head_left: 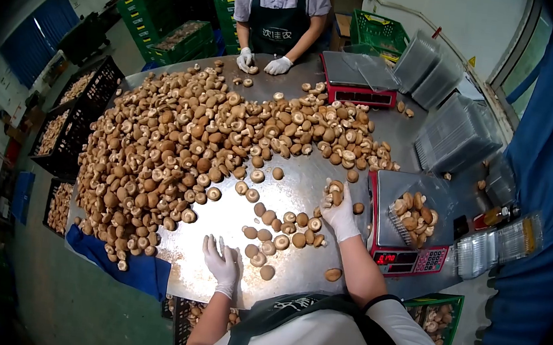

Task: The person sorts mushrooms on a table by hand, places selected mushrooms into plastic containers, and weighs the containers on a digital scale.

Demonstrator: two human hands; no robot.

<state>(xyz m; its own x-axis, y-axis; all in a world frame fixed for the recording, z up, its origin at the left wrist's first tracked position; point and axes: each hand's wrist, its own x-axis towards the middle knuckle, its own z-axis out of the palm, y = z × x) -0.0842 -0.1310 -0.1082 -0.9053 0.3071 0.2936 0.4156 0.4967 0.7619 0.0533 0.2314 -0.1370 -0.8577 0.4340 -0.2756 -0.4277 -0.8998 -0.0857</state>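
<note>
A large heap of brown mushrooms (158, 140) covers the left and middle of the metal table (196, 262). My left hand (220, 261), in a white glove, is over the table near its front edge with fingers apart and nothing in it. To its right lies a loose group of mushrooms (280, 242). My right hand (338, 211), also gloved, is closed around mushrooms (335, 188), just left of the near scale (385, 224). On that scale a clear plastic tray of mushrooms (413, 219) rests, and the red display is lit.
Across the table a co-worker (279, 18) in gloves handles a mushroom beside a second scale (357, 80). Stacked clear trays (459, 134) stand along the right side. Black crates (77, 111) line the left edge; a blue cloth (125, 268) hangs at the front left corner.
</note>
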